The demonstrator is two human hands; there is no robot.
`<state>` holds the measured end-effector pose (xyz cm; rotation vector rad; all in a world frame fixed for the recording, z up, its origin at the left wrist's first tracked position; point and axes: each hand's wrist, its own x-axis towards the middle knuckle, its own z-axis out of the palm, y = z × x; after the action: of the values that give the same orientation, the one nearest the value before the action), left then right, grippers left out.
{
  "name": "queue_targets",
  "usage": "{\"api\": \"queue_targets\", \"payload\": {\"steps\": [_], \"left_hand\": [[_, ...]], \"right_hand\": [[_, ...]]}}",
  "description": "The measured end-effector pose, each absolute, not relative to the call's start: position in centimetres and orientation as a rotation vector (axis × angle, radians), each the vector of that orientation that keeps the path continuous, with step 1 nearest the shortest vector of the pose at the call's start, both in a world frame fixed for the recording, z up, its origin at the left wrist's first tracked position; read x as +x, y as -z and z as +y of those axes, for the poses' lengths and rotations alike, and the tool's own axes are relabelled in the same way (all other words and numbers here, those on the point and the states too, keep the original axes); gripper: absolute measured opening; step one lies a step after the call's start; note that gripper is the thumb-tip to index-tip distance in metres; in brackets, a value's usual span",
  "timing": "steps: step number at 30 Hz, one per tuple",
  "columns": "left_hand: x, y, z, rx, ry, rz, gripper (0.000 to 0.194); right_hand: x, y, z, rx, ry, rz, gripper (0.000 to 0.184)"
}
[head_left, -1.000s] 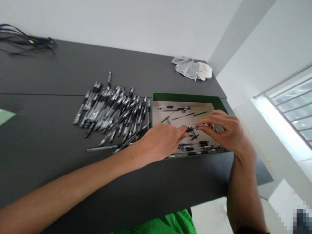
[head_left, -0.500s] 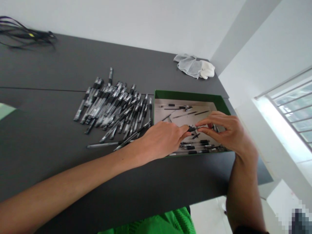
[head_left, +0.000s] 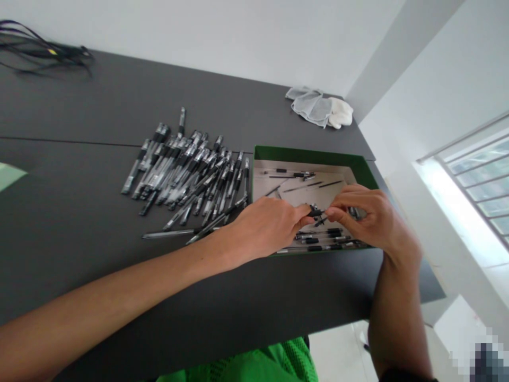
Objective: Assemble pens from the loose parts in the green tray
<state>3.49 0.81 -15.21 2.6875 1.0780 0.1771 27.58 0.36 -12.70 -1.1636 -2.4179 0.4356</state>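
Note:
My left hand (head_left: 274, 223) is closed in a pinch on a pen (head_left: 316, 213) with a black grip, whose narrow end points right. At that narrow end the thumb and fingertips of my right hand (head_left: 363, 212) are pressed together; the exact part they pinch is hidden. Both hands are over an open green box (head_left: 310, 154) with a pale inside. Several pens (head_left: 318, 240) lie along the box's near side, partly under my hands. Thin dark refills (head_left: 330, 184) and another pen (head_left: 290, 173) lie toward its far side.
A big heap of clear pens with black grips (head_left: 191, 170) lies left of the box on the dark table (head_left: 159, 297). Black cables (head_left: 51, 53) rest at the far left. Grey and white gloves (head_left: 318, 109) lie against the wall. A pale green sheet (head_left: 10, 175) sits at the left edge.
My right hand has drawn slightly to the right, away from my left hand, and the pen's narrow end now shows between them. The left hand has stayed nearly in place.

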Motion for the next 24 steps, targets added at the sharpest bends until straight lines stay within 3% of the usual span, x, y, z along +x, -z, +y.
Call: {"api": "queue_targets", "payload": {"steps": [17, 24], "left_hand": [[3.49, 15.08, 0.83, 2.696, -0.197, 1.069, 0.04], [3.39, 15.28, 1.03, 2.642, -0.321, 1.103, 0.037]], "right_hand": [[26.96, 12.59, 0.1, -1.208, -0.524, -2.451, 0.014], [26.98, 12.25, -0.11, -1.2, -0.386, -2.426, 0.014]]}}
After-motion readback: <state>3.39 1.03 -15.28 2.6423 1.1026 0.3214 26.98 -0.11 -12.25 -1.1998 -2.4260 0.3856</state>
